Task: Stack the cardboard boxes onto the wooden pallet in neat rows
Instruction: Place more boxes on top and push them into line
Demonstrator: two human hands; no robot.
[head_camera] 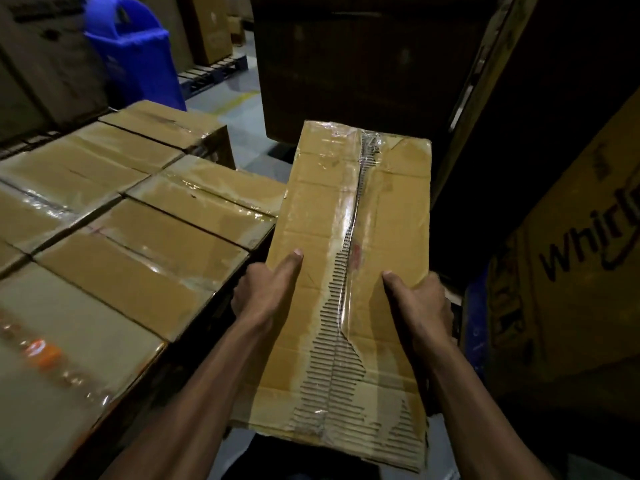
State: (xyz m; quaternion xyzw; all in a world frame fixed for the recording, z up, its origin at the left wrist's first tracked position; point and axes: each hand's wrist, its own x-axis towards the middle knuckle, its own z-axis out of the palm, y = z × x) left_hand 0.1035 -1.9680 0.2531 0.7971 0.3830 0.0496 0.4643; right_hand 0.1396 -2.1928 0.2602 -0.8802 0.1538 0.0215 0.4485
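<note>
I carry a long cardboard box point(349, 271) in front of me, its taped top torn along the middle seam so the corrugation shows. My left hand point(266, 289) grips its left edge with the thumb on top. On the right edge, my right hand point(420, 303) holds it the same way. To the left lies a level layer of several taped cardboard boxes point(138, 216) packed in rows; the carried box's far left edge sits beside and slightly above this layer. The pallet under them is hidden.
A blue plastic bin point(135, 53) stands at the back left by more cartons. A tall dark carton point(367, 64) rises straight ahead. A large printed carton point(571, 271) stands at the right. Grey floor point(242, 109) and another pallet point(211, 72) show behind.
</note>
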